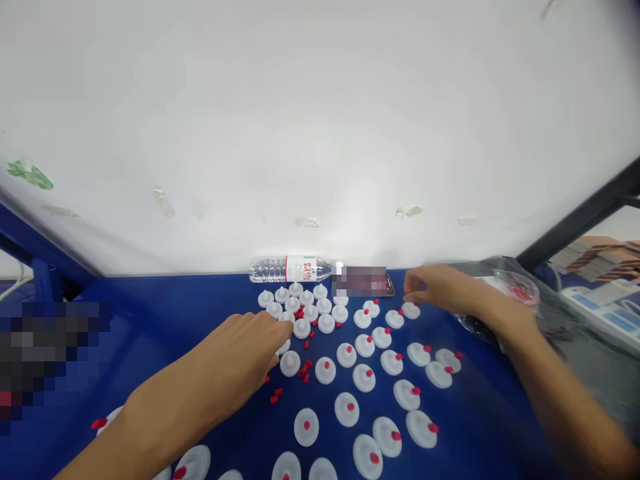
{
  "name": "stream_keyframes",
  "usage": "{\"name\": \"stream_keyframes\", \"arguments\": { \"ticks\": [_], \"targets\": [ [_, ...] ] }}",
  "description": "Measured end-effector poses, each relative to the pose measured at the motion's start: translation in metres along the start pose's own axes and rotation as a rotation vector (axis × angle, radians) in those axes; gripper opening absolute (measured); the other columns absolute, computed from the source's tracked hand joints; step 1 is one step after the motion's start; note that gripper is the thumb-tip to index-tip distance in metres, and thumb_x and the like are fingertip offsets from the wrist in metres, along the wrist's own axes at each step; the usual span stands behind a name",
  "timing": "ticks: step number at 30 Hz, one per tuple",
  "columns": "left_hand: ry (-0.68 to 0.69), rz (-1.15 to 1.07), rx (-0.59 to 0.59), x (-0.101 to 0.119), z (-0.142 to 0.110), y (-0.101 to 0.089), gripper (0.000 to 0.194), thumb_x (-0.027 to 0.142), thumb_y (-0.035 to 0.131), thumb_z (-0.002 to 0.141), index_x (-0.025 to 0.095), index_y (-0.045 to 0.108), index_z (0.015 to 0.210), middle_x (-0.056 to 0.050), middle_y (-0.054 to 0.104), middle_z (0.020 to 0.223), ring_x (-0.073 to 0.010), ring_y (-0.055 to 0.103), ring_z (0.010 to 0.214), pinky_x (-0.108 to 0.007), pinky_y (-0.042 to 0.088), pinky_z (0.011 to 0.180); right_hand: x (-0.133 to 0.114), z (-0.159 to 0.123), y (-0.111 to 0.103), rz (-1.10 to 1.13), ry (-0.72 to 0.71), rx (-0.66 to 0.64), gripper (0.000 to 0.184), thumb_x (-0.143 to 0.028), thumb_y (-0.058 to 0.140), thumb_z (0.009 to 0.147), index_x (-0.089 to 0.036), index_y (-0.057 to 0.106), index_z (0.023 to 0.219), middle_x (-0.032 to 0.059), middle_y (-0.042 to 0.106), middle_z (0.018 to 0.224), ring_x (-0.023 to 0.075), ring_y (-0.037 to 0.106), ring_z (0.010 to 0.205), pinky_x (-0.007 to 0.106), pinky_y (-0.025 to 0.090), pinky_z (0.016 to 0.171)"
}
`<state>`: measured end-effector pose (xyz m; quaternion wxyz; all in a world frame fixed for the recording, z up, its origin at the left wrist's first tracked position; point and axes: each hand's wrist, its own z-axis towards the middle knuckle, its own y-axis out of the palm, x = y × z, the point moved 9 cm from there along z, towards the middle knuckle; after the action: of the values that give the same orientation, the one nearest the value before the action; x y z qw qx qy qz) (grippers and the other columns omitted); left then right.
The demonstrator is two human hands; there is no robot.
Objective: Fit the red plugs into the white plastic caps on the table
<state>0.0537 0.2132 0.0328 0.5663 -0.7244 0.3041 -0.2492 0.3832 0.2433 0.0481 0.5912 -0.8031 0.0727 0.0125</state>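
Observation:
My left hand (pixel 257 343) is closed, knuckles up, beside the white plastic discs with short centre stems. Its fingertips are mostly hidden, and part of a white disc (pixel 283 347) shows at them. My right hand (pixel 433 287) is at the back right with its fingers curled together. Just below its fingertips lies a white disc (pixel 411 311); what the fingers pinch, if anything, is hidden. Uncapped discs (pixel 290 364) cluster by my left hand, with small loose red caps (pixel 306 369) among them. Several discs with red caps on their stems (pixel 364 377) are spread between my arms and toward the front.
A clear water bottle (pixel 303 269) lies against the white wall (pixel 320 120). Beside it is a phone (pixel 389 283), partly blurred out. A dark plastic bag (pixel 565 333) covers the right side of the blue table (pixel 200 300), with a clear bag of red pieces (pixel 523 290) on it.

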Motion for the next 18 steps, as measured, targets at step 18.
{"name": "stream_keyframes", "arguments": {
  "ticks": [18],
  "targets": [
    [-0.153, 0.038, -0.113, 0.007, 0.019, -0.021, 0.016, 0.015, 0.057, 0.096, 0.02, 0.07, 0.104, -0.011, 0.077, 0.104, -0.0343, 0.075, 0.094, -0.042, 0.051, 0.073, -0.079, -0.07, -0.055, 0.162, -0.246, 0.403, 0.015, -0.031, 0.067, 0.091, -0.033, 0.081, 0.095, -0.002, 0.081, 0.083, 0.0206, 0.075, 0.072, 0.031, 0.052, 0.064]
  ]
}}
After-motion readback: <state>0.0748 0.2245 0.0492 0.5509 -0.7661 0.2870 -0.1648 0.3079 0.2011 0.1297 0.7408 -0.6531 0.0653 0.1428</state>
